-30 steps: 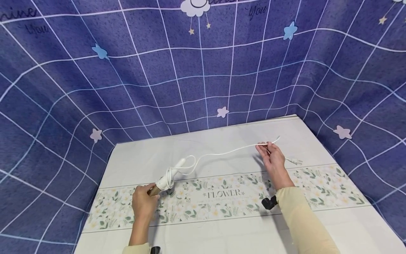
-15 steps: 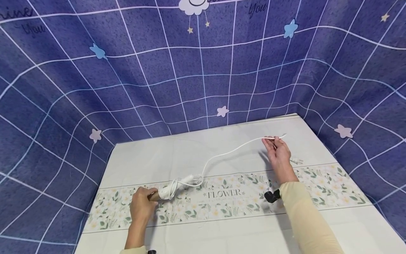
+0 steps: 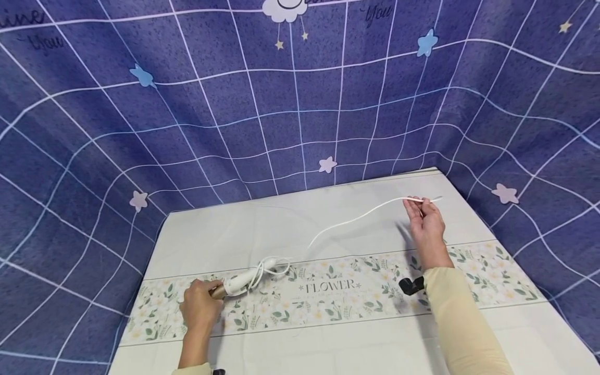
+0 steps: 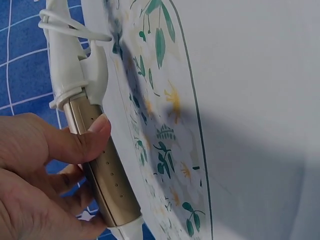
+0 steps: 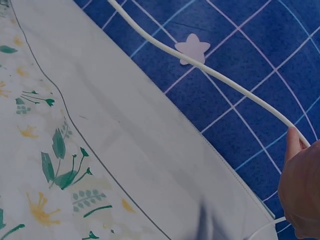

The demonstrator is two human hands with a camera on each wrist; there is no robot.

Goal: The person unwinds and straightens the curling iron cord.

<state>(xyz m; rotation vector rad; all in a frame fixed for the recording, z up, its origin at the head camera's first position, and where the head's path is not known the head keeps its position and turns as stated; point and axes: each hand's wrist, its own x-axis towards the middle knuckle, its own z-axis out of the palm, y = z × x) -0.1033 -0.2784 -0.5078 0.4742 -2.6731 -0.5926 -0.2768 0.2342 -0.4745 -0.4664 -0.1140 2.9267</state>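
Left hand [image 3: 200, 305] gripping curling iron [image 4: 76, 75], right hand [image 3: 428, 225] outstretched, apparently pinching white cord [image 5: 225, 80]

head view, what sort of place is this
Probably a curtained-off tabletop workspace: a star-patterned blue curtain behind and at both sides, a flower-printed tablecloth, and a curling iron in the left hand.

Starry blue gridded cloth [image 3: 319, 94] hangs behind a white, flower-banded tabletop [image 3: 328, 349]

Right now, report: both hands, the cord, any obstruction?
Left hand grips curling iron by gold barrel. Right hand pinches white cord. Cord loops round handle may snag; no other obstruction seen.
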